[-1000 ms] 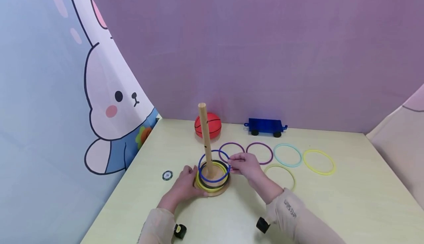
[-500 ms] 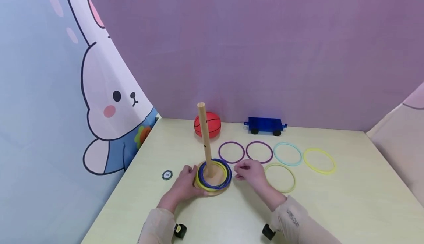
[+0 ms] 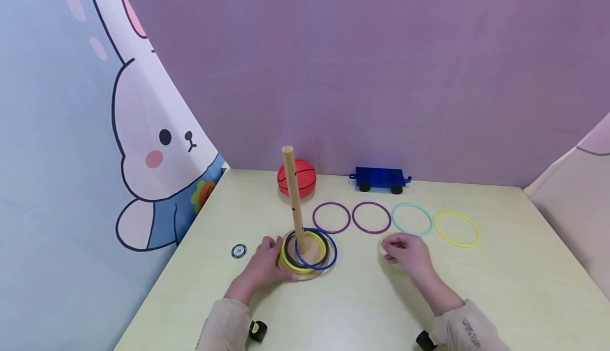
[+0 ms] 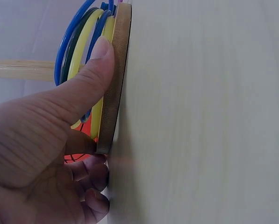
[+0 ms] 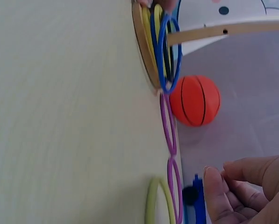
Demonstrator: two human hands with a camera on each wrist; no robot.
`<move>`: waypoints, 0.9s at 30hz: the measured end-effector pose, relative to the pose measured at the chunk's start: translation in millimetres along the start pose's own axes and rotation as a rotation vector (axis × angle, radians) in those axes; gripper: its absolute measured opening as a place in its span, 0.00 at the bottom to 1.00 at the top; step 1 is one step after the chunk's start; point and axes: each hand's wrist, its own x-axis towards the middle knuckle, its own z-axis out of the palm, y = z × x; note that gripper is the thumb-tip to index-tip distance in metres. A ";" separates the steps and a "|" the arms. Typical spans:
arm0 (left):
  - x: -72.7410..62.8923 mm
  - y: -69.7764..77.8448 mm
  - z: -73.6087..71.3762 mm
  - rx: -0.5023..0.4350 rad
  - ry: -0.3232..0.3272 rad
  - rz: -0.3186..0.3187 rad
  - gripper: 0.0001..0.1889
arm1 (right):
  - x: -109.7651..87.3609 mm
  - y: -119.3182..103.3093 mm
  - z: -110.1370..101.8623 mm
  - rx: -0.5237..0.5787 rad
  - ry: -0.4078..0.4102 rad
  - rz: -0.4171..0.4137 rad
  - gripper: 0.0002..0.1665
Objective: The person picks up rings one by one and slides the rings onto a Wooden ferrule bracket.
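A wooden peg stand (image 3: 293, 197) stands upright on the table. Around its peg lie several rings in yellow, black and blue; the top blue ring (image 3: 335, 255) sits off-centre to the right. My left hand (image 3: 262, 265) grips the left edge of the round base, thumb over its near side, as the left wrist view confirms. My right hand (image 3: 409, 254) hovers over a yellow-green ring (image 5: 151, 200) lying right of the stand, partly covering it in the head view. The right wrist view shows nothing between its loosely bent fingers, thumb near the index finger.
Two purple rings (image 3: 331, 217), a light blue ring (image 3: 412, 219) and a yellow ring (image 3: 457, 229) lie in a row farther back. Behind them stand a red ball (image 3: 305, 179) and a blue toy wagon (image 3: 379, 178). A round chip (image 3: 239, 251) lies left.
My right hand let go of the blue ring, which dropped around the peg and shifted right on the stack. That hand then moved right over the yellow-green ring. The left hand keeps its grip.
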 end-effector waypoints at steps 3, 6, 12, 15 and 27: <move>0.4 -0.2 -0.1 0.001 0.002 0.000 0.60 | 1.0 10.0 -17.2 -0.036 0.016 0.017 0.10; 0.7 -0.6 0.1 0.006 0.005 0.003 0.60 | 1.3 20.3 -31.9 -0.076 0.032 0.036 0.10; 1.3 -1.7 1.3 0.010 0.004 0.002 0.60 | -0.2 37.1 -51.0 -0.180 0.066 0.060 0.11; 1.4 -2.0 1.3 0.007 -0.001 -0.004 0.60 | -0.4 41.9 -56.4 -0.251 0.069 0.060 0.11; 1.0 -1.3 1.1 0.002 -0.016 -0.022 0.60 | -1.4 45.0 -66.6 -0.466 0.033 0.079 0.12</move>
